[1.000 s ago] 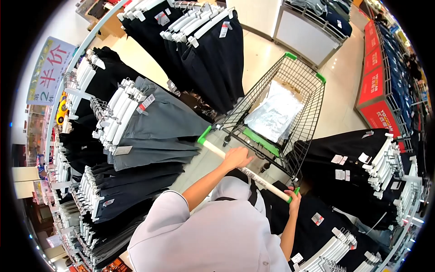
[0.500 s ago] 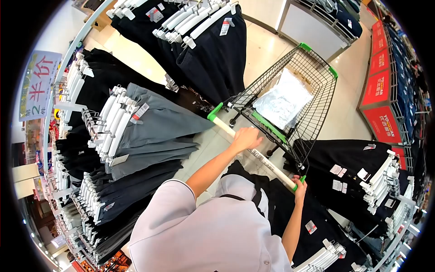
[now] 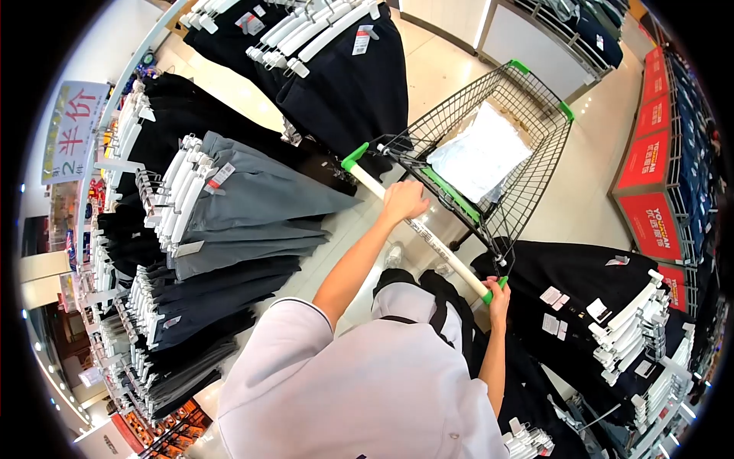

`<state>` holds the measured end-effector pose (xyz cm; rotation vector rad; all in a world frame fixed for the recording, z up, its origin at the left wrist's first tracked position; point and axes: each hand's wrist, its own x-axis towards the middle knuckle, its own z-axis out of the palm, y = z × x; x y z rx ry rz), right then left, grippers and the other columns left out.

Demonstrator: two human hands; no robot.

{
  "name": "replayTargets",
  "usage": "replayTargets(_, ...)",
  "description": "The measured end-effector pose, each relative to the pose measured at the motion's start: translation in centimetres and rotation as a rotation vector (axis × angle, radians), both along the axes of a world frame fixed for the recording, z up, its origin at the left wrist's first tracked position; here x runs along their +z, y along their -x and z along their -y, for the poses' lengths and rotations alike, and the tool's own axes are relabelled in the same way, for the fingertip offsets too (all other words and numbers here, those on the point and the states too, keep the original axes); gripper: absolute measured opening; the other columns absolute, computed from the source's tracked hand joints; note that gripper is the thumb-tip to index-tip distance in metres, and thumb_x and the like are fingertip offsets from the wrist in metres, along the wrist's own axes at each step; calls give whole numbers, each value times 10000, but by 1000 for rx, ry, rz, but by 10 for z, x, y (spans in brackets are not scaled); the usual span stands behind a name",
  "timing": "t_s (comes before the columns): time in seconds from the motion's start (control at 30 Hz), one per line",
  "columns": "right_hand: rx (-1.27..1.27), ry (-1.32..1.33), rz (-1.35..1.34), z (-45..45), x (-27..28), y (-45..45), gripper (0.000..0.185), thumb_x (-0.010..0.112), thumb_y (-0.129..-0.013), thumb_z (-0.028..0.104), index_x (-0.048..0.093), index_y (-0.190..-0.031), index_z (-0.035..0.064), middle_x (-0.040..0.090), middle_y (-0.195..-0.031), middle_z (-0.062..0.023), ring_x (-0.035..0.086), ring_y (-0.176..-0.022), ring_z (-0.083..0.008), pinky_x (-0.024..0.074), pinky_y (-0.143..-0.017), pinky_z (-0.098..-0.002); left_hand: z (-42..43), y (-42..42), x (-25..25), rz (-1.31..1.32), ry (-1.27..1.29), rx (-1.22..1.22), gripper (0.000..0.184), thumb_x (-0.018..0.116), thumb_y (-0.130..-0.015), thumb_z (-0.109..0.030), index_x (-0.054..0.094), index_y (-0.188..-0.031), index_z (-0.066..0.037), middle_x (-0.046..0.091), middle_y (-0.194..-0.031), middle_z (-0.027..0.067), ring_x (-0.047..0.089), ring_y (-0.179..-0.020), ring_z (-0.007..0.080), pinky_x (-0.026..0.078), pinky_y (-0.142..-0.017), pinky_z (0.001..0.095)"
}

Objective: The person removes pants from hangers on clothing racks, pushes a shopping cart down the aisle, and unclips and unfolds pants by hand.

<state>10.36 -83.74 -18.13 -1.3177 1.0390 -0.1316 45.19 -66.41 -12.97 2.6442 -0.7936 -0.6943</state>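
Observation:
A black wire shopping cart [image 3: 527,183] with green corner pieces stands in front of me. My left hand [image 3: 405,201] is closed around the cream handlebar [image 3: 451,260], left of its middle. At the bar's right end, my right hand [image 3: 498,298] grips it beside the green end piece. Inside the cart lie white plastic-wrapped packages [image 3: 482,153] on brown cardboard [image 3: 514,126]. What the packages hold cannot be made out.
Grey trousers [image 3: 260,199] and black trousers [image 3: 344,92] hang on white hangers to the left. More black trousers [image 3: 566,268] hang close on the right. A red-panelled display [image 3: 646,218] stands farther right, and a white counter [image 3: 527,42] is ahead.
The racks on the left have shifted slightly left and up in view. My feet now show below the handlebar. Both hands remain on the bar, and the packages stay in the cart.

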Motion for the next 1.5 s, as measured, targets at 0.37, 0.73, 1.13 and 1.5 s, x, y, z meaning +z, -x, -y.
replayTargets(0.37, -164, -57, 176, 69, -22, 11, 271, 669, -905, 242, 674, -989, -15, 726, -855, -100, 665, -774, -167, 515, -736, -312, 70, 14, -11, 84, 141, -15, 303, 669, -861, -342, 734, -870, -47, 711, -829, 187, 698, -820, 384, 541, -724, 482)
replayTargets(0.73, -288, 257, 40, 68, 40, 30, 393, 719, -938, 350, 684, -1080, -15, 739, -928, -107, 713, -847, -192, 558, -764, -320, 89, -21, -25, -35, 291, -165, 310, 688, -944, -217, 678, -804, 59, 652, -624, 74, 638, -536, 134, 491, -531, 290)
replayTargets(1.13, -1184, 872, -135, 78, 200, 74, 186, 681, -958, 58, 626, -1120, -14, 677, -1038, -83, 655, -943, -138, 528, -823, -268, 105, -41, -2, -290, 731, -54, 229, 700, -968, -129, 642, -795, 8, 574, -602, -21, 518, -523, 27, 413, -482, 207)
replayTargets(1.5, -1505, 736, 118, 94, 191, 19, 467, 734, -913, 48, 457, -1284, -11, 583, -1239, -154, 597, -1140, -200, 479, -979, -303, 245, 40, 48, -590, 830, -677, 116, 768, -881, -80, 713, -837, 12, 661, -660, 27, 579, -564, 61, 461, -549, 227)
